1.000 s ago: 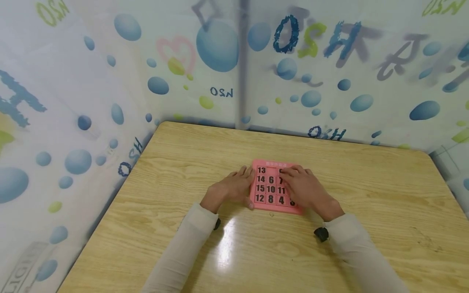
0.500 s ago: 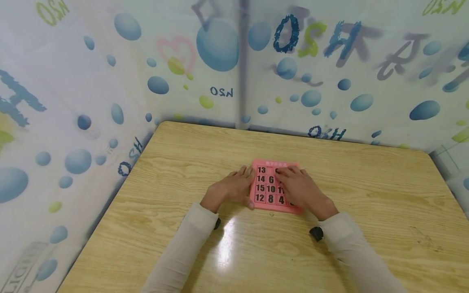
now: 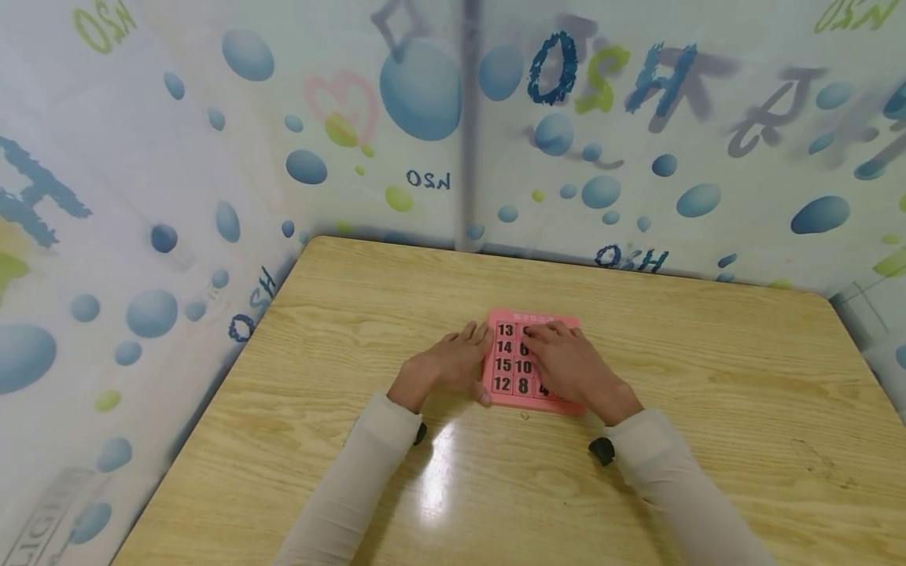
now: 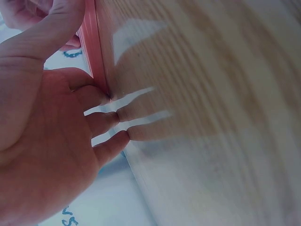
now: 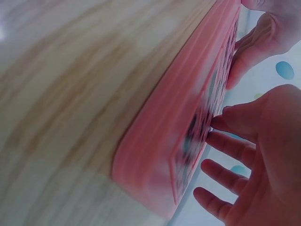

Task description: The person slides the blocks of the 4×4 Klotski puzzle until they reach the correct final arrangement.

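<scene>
A pink sliding number puzzle (image 3: 532,404) lies flat on the table, its tiles marked with black numbers. My left hand (image 3: 456,363) braces the puzzle's left side. Its thumb is at the near corner; in the left wrist view the straight fingers (image 4: 109,149) touch down on the wood beside the pink frame (image 4: 93,42). My right hand (image 3: 575,365) lies over the right half of the board. Its fingertips touch a tile in the top row, second column, and that number is mostly covered. In the right wrist view, thumb and index fingertips (image 5: 218,123) meet the tile face, other fingers spread.
The wood-grain table (image 3: 318,330) extends around the puzzle, with a bright glare patch (image 3: 437,472) nearer the body. A white wall covering (image 3: 354,196) with blue bubbles stands along the back and left edges. Dark wrist devices (image 3: 602,451) sit below the sleeves.
The right hand has moved left across the board, sliding a top-row tile from the third column into the gap in the second. The left hand has stayed in place.
</scene>
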The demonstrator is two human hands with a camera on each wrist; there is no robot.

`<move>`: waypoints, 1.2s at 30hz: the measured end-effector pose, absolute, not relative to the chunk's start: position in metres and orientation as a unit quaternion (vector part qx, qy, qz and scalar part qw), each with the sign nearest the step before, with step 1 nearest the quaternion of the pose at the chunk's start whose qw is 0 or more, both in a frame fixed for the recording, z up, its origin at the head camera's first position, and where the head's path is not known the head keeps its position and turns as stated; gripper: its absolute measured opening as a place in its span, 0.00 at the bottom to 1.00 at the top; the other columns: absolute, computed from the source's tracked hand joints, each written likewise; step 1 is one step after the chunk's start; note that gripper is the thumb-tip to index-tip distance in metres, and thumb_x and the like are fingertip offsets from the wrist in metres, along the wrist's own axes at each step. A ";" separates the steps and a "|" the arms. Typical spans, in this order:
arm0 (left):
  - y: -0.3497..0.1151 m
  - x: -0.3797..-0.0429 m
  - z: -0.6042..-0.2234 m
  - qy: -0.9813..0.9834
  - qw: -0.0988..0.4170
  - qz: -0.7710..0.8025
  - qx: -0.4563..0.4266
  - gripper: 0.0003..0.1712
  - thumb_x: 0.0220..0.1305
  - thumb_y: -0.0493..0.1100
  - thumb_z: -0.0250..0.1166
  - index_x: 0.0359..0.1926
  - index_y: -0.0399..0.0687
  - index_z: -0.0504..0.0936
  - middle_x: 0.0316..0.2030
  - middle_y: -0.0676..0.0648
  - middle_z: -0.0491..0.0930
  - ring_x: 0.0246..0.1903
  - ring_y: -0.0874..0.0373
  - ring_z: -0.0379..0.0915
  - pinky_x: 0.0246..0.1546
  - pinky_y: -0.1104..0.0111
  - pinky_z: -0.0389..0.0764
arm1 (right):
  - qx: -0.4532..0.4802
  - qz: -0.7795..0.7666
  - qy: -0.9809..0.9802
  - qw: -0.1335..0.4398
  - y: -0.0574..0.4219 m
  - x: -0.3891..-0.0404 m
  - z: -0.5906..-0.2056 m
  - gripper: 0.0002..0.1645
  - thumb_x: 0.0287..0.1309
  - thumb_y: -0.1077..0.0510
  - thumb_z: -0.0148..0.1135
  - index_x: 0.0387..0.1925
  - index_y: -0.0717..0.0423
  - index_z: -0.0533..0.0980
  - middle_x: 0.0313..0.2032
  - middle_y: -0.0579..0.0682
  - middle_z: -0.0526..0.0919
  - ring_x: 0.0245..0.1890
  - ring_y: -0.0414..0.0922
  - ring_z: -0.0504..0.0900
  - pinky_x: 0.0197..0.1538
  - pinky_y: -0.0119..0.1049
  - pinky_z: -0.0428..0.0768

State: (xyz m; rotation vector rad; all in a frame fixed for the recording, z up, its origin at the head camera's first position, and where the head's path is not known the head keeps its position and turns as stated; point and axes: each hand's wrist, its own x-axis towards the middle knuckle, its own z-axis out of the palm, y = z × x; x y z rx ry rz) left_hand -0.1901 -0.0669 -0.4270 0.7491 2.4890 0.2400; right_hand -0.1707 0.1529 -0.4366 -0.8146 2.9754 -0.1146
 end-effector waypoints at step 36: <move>-0.054 -0.186 -0.416 0.937 0.210 0.035 0.276 0.69 0.44 0.64 0.77 0.78 0.42 0.49 0.76 0.39 0.52 0.74 0.46 0.50 0.75 0.53 0.55 | -0.211 -0.040 0.976 0.033 0.194 -0.166 -0.436 0.26 0.72 0.50 0.53 0.64 0.59 0.74 0.64 0.57 0.72 0.63 0.59 0.70 0.63 0.61 0.72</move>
